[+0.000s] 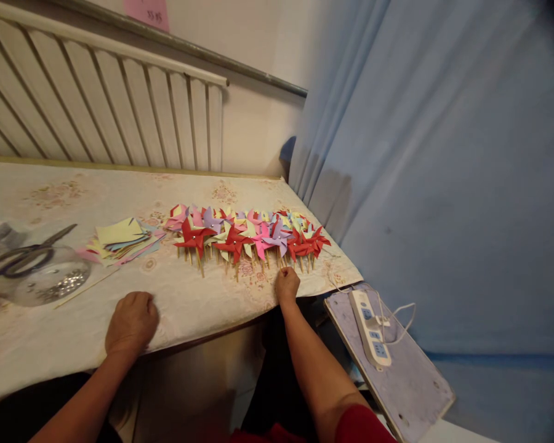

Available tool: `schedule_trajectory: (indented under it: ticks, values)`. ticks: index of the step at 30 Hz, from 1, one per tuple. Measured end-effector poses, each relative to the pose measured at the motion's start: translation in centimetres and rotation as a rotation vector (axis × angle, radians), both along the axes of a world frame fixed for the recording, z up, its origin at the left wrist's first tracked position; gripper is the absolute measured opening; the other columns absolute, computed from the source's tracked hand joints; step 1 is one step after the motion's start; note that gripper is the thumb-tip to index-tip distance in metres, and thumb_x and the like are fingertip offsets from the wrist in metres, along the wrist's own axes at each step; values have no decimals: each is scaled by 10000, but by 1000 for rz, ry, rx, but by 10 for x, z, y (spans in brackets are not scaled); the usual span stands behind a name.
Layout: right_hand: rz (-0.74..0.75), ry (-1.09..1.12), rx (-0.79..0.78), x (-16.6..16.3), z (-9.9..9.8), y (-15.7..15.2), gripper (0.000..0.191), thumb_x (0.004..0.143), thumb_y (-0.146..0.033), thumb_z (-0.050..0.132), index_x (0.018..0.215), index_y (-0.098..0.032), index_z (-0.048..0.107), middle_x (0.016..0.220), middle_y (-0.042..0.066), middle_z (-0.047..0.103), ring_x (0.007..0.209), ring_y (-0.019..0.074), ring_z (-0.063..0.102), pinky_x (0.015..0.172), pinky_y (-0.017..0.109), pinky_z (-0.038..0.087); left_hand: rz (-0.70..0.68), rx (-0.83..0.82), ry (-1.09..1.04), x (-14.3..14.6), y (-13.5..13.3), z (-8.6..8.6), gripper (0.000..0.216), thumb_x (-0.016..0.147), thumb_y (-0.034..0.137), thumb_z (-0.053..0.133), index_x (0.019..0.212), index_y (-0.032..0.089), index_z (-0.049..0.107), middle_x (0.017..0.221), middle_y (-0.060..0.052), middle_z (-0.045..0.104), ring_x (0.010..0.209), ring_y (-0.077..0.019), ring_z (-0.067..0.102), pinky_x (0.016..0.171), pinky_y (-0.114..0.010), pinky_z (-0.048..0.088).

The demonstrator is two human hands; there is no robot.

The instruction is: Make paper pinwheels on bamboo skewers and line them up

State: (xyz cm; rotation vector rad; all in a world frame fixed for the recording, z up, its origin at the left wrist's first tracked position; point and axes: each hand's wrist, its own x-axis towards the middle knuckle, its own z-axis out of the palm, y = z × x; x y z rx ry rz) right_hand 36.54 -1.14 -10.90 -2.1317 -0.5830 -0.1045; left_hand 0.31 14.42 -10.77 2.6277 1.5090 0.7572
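My right hand [287, 285] is closed at the table's front edge, its fingertips pinched round the thin stick of a purple paper pinwheel [277, 239]. Rows of paper pinwheels on wooden sticks stand just beyond it, with red pinwheels [194, 235] and a pink pinwheel [261, 240] at the front. On the cloth to the left rests my left hand [133, 323], fingers curled in and nothing showing in them. Nearest to it lies a bare thin stick [87, 288]. Behind that is a stack of coloured paper pieces [124, 240].
Scissors [28, 255] lie across a clear container of small shiny pins [64, 286] at the left. A flowered cloth [189, 307] covers the table. A white power strip [370, 332] sits on a low board at the right, beside a blue curtain [434, 184]. A radiator [120, 104] stands behind.
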Motion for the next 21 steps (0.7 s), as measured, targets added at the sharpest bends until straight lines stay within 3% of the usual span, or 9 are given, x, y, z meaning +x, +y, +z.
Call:
schedule_trajectory:
  ticks: [5,21]
  values:
    - [-10,9,-15,0,1,1,194,783,-176,459,725,-188,644,722,64,680,698,202,583,703,279,391,1,93,85,-1,2,-2,228,856,215,395,881,155,614,926,-140,616,947,-292,548,897,-417,441]
    - [-25,-15,-3,-1,-1,0,177,774,-169,473,719,-193,639,705,60,671,690,204,576,695,280,391,21,44,93,0,1,0,256,857,220,388,907,142,626,971,-147,617,977,-294,549,909,-407,439]
